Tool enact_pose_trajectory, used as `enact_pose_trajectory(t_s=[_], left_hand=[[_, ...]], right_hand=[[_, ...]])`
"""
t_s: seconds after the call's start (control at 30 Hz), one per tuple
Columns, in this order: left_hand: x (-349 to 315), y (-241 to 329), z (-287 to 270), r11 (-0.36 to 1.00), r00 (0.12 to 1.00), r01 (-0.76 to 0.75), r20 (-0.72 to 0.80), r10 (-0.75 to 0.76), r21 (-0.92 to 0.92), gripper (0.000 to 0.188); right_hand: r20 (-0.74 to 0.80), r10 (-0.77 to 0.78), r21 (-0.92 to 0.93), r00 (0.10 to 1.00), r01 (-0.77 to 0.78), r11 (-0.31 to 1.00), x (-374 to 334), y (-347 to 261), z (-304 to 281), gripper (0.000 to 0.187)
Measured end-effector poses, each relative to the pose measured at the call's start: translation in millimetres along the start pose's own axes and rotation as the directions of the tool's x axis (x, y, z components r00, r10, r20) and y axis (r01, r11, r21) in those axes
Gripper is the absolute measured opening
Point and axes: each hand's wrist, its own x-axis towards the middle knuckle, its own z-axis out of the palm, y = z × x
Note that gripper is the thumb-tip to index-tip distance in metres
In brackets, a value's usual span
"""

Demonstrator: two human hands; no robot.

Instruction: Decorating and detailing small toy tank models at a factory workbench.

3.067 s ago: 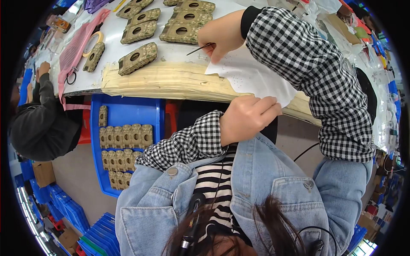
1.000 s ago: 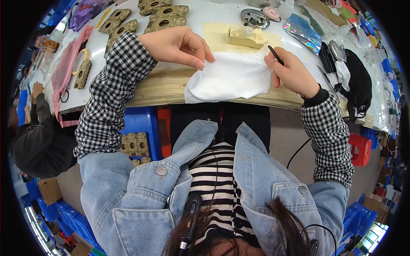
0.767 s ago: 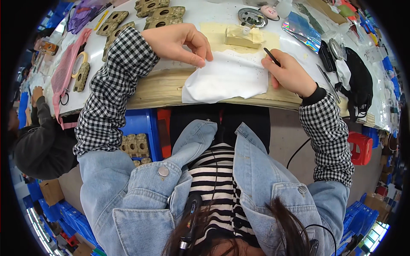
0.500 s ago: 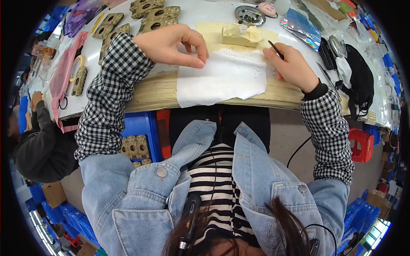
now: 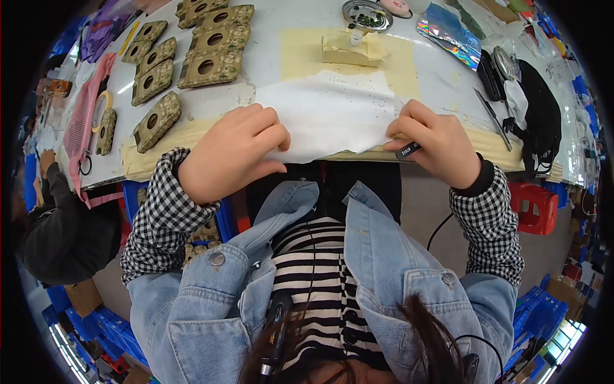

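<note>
A white cloth point(image 5: 332, 121) lies at the table's near edge, dotted with tiny dark specks over its far and right parts. At its left edge my left hand point(image 5: 236, 150) is closed, fingers curled over and thumb beneath, pinching the cloth near the corner. My right hand point(image 5: 438, 137) is closed at the right edge. In it are black tweezers point(image 5: 408, 151), their flat end pointing toward me; the fingertips also touch the cloth. Beyond the cloth stands a small tape-wrapped block point(image 5: 352, 51) with a little clear piece on it.
Several camouflage-patterned pieces with round holes point(image 5: 211, 66) lie at the left. A round metal dish point(image 5: 367, 15) holding small dark bits sits far back. To the right are a shiny pouch point(image 5: 449, 35), a metal tool point(image 5: 494, 118) and a black mask-like item point(image 5: 538, 115). Another person's sleeve point(image 5: 70, 224) shows far left.
Both hands have come down toward me to the cloth's near side edges. My left hand has closed on the cloth. The tweezers have turned in my right hand, with their flat end now toward me.
</note>
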Motion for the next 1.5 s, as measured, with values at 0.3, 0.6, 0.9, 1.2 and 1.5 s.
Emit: enact_pose_trajectory(t_s=[0.3, 0.6, 0.9, 1.2, 1.5], left_hand=[[1, -10, -2, 0.999, 1.000, -0.003, -0.022, 0.002, -0.048, 0.018], [4, -20, -18, 0.991, 0.997, 0.056, -0.044, -0.062, -0.123, 0.013], [20, -25, -6, 0.977, 0.964, 0.082, -0.266, -0.027, 0.195, 0.015], [-1, -5, -24, 0.946, 0.900, 0.220, -0.424, -0.102, 0.237, 0.021], [-119, -20, -53, 0.701, 0.692, 0.691, -0.443, -0.570, 0.177, 0.065]], right_hand=[[0.023, -0.021, -0.091, 1.000, 0.023, 0.996, 4, -10, 2, 0.017], [-0.210, 0.157, 0.115, 0.965, -0.135, 0.984, 7, 9, -4, 0.014], [-0.207, 0.217, -0.009, 0.954, -0.224, 0.975, 24, 31, 6, 0.028], [-0.411, 0.247, 0.006, 0.878, -0.269, 0.963, 22, 21, -6, 0.022], [-0.722, 0.239, 0.080, 0.649, -0.266, 0.961, 2, 38, -4, 0.023]])
